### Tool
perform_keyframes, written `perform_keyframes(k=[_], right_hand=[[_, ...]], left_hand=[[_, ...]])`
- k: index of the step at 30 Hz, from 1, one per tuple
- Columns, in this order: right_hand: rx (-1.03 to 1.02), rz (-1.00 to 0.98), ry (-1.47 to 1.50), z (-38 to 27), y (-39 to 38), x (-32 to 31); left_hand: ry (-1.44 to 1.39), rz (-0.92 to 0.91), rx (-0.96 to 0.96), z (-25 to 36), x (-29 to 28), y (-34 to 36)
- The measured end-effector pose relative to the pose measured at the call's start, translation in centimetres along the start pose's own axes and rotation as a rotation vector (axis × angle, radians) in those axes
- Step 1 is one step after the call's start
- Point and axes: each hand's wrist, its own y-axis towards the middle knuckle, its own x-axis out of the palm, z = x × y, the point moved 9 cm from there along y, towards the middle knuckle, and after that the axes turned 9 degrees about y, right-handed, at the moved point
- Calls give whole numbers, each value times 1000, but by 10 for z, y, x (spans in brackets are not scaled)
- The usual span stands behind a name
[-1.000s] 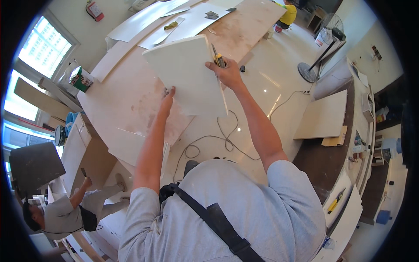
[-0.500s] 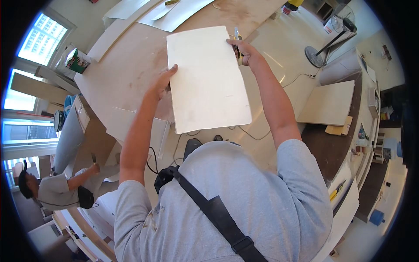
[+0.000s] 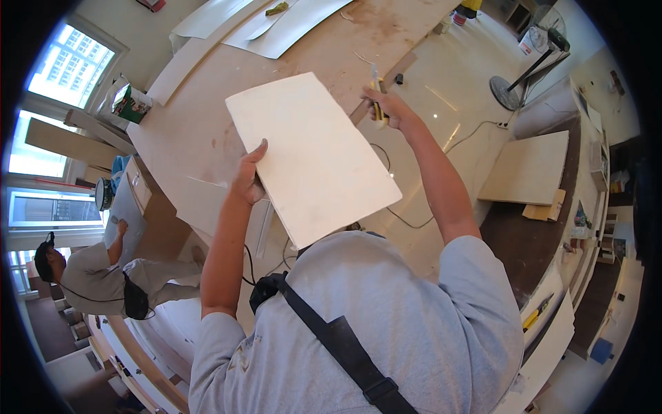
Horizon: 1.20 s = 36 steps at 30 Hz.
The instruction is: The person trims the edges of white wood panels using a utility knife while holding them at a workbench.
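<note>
A cream-white rectangular board [image 3: 314,162] is tilted in front of me, its near end close to my shirt. My left hand [image 3: 249,176] grips its left edge, thumb on top and the other fingers hidden beneath. Off the board's right edge, my right hand [image 3: 390,110] is closed around a yellow and black utility knife [image 3: 380,103]. The knife's blade points away from me, over the edge of the large brown-stained worktable [image 3: 200,134].
White sheets [image 3: 289,31] and a long strip [image 3: 196,55] lie on the table's far part. A green bucket [image 3: 131,103] stands by the window. A co-worker [image 3: 103,276] is at the left. At right are a stand fan [image 3: 507,90], a cable and a leaning panel [image 3: 527,165].
My right hand has come off the board, still holding the knife. The board has turned and come nearer to me in my left hand. The co-worker's arm has moved onto a grey surface.
</note>
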Motion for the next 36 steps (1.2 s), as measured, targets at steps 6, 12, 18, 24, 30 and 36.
perform_keyframes(k=[6,12,18,24,30,36], right_hand=[[-122,227,-270,25,-42,-63],[-65,2,37,67,-70,-12],[-97,-117,383,35,-77,86],[105,-180,465,25,-68,140],[340,-74,960,29,-46,147],[322,-166,1013,21,-46,158]], left_hand=[[62,111,32,4,-41,20],[-56,-100,70,7,-78,45],[57,-105,151,31,-80,56],[90,-33,83,35,-54,29],[-693,-572,-237,49,3,27],[-746,-473,-220,56,10,18]])
